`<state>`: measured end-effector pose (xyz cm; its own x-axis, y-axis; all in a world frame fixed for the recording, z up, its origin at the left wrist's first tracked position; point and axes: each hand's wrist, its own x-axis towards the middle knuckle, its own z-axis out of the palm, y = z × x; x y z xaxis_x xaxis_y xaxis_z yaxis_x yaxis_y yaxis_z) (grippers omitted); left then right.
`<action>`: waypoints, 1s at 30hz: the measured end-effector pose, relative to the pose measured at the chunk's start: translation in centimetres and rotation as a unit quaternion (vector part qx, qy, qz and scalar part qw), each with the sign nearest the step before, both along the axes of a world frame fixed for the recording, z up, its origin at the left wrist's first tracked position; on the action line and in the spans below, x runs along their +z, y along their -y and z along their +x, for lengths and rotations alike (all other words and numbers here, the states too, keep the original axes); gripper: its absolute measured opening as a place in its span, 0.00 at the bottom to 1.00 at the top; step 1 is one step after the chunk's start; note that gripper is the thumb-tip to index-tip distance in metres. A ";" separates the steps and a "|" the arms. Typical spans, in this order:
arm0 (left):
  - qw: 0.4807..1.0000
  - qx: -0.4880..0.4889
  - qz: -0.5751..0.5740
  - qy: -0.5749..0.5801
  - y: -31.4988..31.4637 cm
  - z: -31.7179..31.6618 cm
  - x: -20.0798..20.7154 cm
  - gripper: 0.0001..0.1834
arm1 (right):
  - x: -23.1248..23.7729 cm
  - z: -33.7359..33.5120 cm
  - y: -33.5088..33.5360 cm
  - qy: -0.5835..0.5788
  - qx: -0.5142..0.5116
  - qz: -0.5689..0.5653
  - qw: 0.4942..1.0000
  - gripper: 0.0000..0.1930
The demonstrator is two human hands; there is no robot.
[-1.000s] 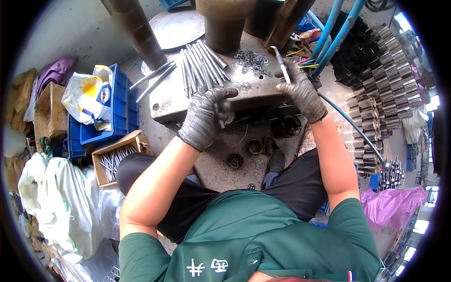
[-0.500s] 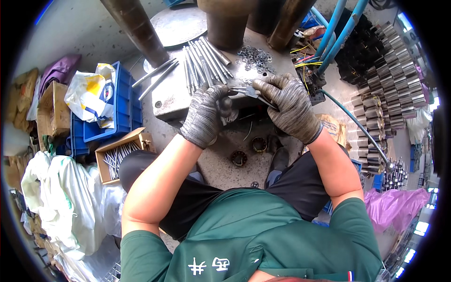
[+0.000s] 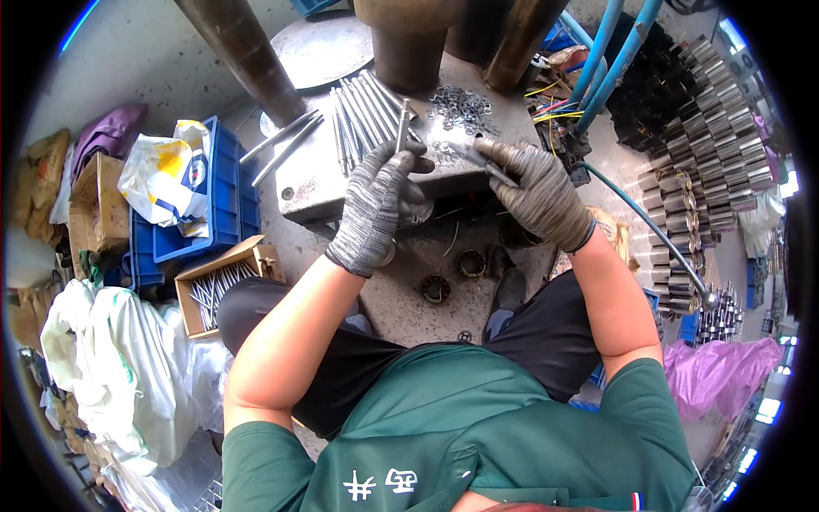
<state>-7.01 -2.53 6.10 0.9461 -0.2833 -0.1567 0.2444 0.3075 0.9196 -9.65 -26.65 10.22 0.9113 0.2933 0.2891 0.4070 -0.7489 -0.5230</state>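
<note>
My left hand, in a grey knitted glove, is closed round a slim metal shaft that points up and away from me. My gloved right hand grips a flat grey metal hand tool; its exact kind is partly hidden by the fingers. The hands are apart, above the front edge of the metal worktable. Beyond my left hand lies a row of similar metal shafts. A pile of small dark metal rings sits beyond my right hand.
Two loose rods overhang the table's left edge. Thick dark columns rise at the back. At left stand a blue crate and a carton of rods. Blue pipes and stacked metal cylinders are at right.
My hands have moved apart. The left has tilted the shaft from lying toward the tool to pointing up and away; the right has drawn the tool slightly right.
</note>
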 end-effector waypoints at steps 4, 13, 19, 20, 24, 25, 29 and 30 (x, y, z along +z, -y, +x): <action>0.988 -0.006 0.140 0.066 -0.7 -0.1 -0.7 0.18 | 0.5 0.0 0.7 -0.048 -0.042 0.088 0.994 0.22; 0.952 -0.027 0.233 0.199 -0.5 -0.4 -0.1 0.17 | 0.4 0.1 2.9 -0.120 0.020 0.052 0.991 0.26; 0.942 -0.087 0.251 0.204 -0.4 -0.8 -0.5 0.20 | 0.4 0.2 3.4 -0.205 0.135 -0.003 0.969 0.30; 0.925 -0.102 0.297 0.216 -0.3 -0.8 -0.3 0.20 | -0.3 0.3 3.6 -0.206 0.133 -0.003 0.970 0.30; 0.960 -0.161 0.148 0.174 -0.9 -0.8 0.2 0.31 | 0.8 0.2 3.2 -0.309 0.085 0.108 0.941 0.29; 0.946 -0.202 0.197 0.162 -1.4 -0.3 0.4 0.35 | 0.7 0.2 3.9 -0.303 0.075 0.137 0.940 0.30; 0.973 -0.209 0.083 0.043 -1.9 -0.5 1.1 0.31 | 0.7 0.4 4.6 -0.295 0.076 0.151 0.940 0.28; 0.974 -0.208 0.083 0.043 -1.9 -0.5 0.7 0.31 | 0.9 0.3 4.5 -0.313 0.070 0.123 0.939 0.28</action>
<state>-7.50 -0.63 6.82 0.7660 -0.6228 -0.1594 0.2367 0.0427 0.9706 -9.31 -31.17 11.09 0.8825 0.4177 -0.2159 0.0478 -0.5365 -0.8425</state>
